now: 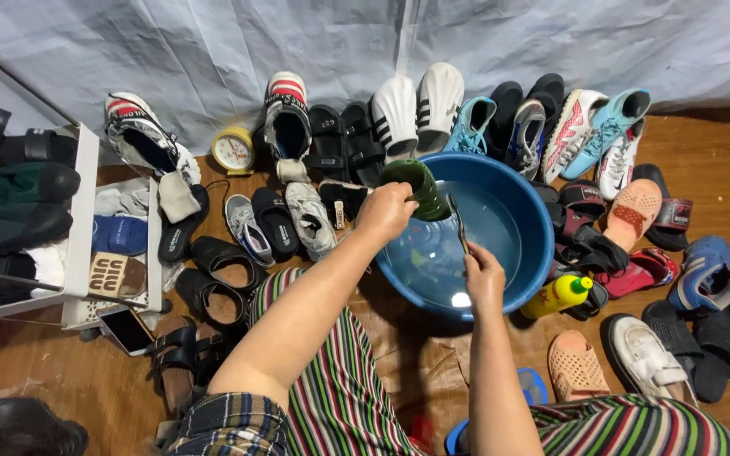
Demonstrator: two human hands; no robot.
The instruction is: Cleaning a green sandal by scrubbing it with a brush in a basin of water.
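Note:
My left hand (386,209) grips a dark green shoe (418,187) and holds it tilted over the near-left rim of a blue basin (527,253) that has water in it. My right hand (483,274) holds a thin dark brush (460,224) by its handle, its end pointing up toward the shoe above the water. Both forearms reach forward from my lap, which is covered by striped cloth.
Several shoes, sandals and slippers lie all around the basin on the wooden floor. A yellow bottle with a green cap (558,295) lies right of the basin. A yellow alarm clock (233,150) stands at the back, a white shoe rack (82,211) left, a phone (127,328) beside it.

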